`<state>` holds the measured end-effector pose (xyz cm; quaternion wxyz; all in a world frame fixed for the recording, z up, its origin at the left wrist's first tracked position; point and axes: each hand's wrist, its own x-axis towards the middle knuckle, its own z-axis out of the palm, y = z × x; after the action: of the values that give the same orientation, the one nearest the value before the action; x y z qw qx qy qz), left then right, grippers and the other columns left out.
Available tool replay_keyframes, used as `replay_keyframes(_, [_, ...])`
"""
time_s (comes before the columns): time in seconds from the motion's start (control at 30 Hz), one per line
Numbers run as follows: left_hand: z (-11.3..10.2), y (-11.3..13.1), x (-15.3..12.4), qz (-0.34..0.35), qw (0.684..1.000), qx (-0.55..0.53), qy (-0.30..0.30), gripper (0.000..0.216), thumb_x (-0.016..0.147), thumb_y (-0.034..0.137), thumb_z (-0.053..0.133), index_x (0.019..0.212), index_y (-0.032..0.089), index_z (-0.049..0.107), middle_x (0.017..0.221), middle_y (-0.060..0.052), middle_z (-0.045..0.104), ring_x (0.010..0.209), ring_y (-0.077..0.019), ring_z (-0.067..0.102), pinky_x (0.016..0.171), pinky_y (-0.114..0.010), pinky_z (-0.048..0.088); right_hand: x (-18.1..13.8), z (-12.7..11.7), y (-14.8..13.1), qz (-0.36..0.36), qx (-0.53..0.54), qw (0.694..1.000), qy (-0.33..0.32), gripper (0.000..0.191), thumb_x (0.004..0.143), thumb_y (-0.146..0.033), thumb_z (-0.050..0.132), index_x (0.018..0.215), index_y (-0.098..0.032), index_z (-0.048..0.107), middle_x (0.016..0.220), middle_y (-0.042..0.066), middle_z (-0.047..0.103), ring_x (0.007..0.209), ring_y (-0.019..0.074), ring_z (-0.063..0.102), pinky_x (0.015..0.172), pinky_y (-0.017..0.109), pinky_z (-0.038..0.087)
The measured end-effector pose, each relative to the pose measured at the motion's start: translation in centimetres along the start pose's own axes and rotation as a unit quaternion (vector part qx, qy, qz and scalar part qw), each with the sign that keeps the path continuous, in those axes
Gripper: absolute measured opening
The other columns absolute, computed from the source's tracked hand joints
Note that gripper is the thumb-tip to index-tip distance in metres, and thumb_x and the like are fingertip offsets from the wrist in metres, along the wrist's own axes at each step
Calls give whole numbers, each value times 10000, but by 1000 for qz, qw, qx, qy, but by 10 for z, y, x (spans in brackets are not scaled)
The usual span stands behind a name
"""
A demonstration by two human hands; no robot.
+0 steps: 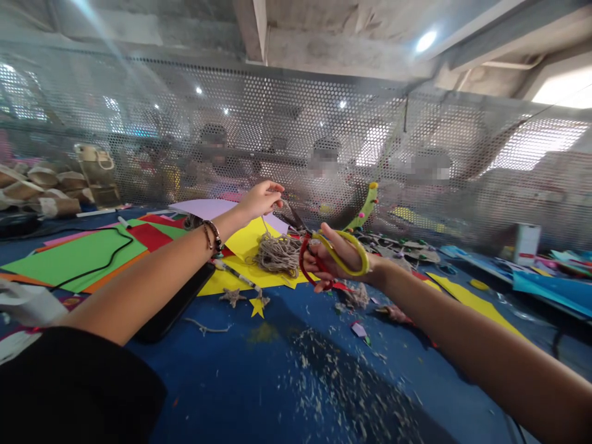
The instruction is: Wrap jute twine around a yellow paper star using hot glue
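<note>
Head view: twine [277, 254] under two hands, scissors [303, 259] in the right hand [338, 245], a strand [265, 226] in the left hand [259, 200].
The heap could tangle and drag if the strand is pulled, since its coils lie loose; the blades [296, 217], seemingly parted, could nip the left fingertips, being just beside them; the strand could slip from so small a pinch. The right fingers curl through the scissors' loops; the left fingers close on the strand, above the twine. The table [222, 382] is flat, blue, strewn with pale shreds [319, 376]; the paper [245, 237] under the twine is smooth, yellow, straight-edged; the twine is grey-beige, fibrous, matted; the scissors' rounded handles are red and yellow, the blades dark; the star [257, 307] is flat, yellow, sharp-pointed.
</note>
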<state>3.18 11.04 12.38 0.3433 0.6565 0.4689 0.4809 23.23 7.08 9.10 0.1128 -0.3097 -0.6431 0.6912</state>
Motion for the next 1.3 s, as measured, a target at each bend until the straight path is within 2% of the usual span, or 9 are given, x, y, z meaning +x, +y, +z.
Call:
replay_keyframes(0.17, [-1, -4, -5, -24, 999, -39, -1, 278, 852, 294, 469, 1081, 137, 483, 1015, -67, 548, 820, -163, 569, 688, -342, 493, 13, -6, -2, -13, 9, 1000, 20, 623, 700, -754, 105, 647, -180, 342, 559, -48, 379, 385, 44, 331, 417, 240, 412])
replay_keyframes(0.3, [-1, -19, -9, -49, 993, -64, -82, 287, 859, 324, 450, 1071, 135, 486, 957, -57, 561, 749, -142, 573, 634, -309, 495, 14, -11, -7, -16, 11, 1000, 14, 636, 697, -753, 69, 641, -182, 345, 559, -40, 382, 380, 48, 339, 379, 226, 385])
replay_keyframes(0.43, [8, -36, -8, -42, 981, -81, -170, 273, 864, 332, 438, 1034, 129, 503, 891, -42, 572, 685, -122, 568, 591, -280, 490, 10, -11, -10, -18, 5, 1000, 3, 648, 707, -736, 11, 649, -188, 352, 578, -34, 396, 371, 46, 324, 376, 228, 390])
replay_keyframes(0.57, [23, -45, -4, -33, 969, -86, -231, 248, 857, 305, 457, 1028, 134, 514, 955, -55, 569, 764, -142, 573, 657, -314, 493, 7, -6, -9, -16, -5, 1000, 0, 634, 725, -720, 19, 650, -190, 358, 582, -34, 393, 371, 43, 325, 379, 217, 388])
replay_keyframes(0.67, [33, -48, -2, -27, 964, -83, -252, 259, 850, 300, 470, 1047, 135, 509, 1006, -64, 558, 826, -163, 569, 705, -347, 487, 5, -5, -9, -15, -9, 1000, 7, 637, 732, -708, -4, 649, -190, 357, 577, -32, 391, 369, 44, 321, 383, 221, 394])
replay_keyframes(0.8, [38, -57, 1, -15, 971, -66, -231, 270, 847, 294, 477, 1067, 139, 501, 1048, -71, 543, 873, -179, 560, 738, -371, 478, -2, -9, -12, -29, -10, 999, 31, 649, 722, -717, -11, 637, -188, 354, 578, -25, 401, 373, 46, 332, 376, 217, 388])
replay_keyframes(0.97, [31, -67, 4, 7, 983, -31, -181, 280, 845, 287, 480, 1083, 141, 491, 1070, -76, 533, 893, -186, 554, 749, -379, 475, -14, -20, -13, -61, -9, 996, 67, 659, 670, -779, 87, 583, -180, 348, 542, -37, 387, 341, 38, 325, 334, 214, 347])
replay_keyframes(1.3, [36, -57, 0, 110, 984, 65, -121, 274, 846, 290, 479, 1076, 143, 497, 1069, -73, 535, 897, -187, 553, 756, -383, 472, -17, -14, -12, -104, -3, 985, 135, 614, 670, -773, 201, 531, -185, 311, 444, -69, 322, 267, 16, 215, 229, 180, 187])
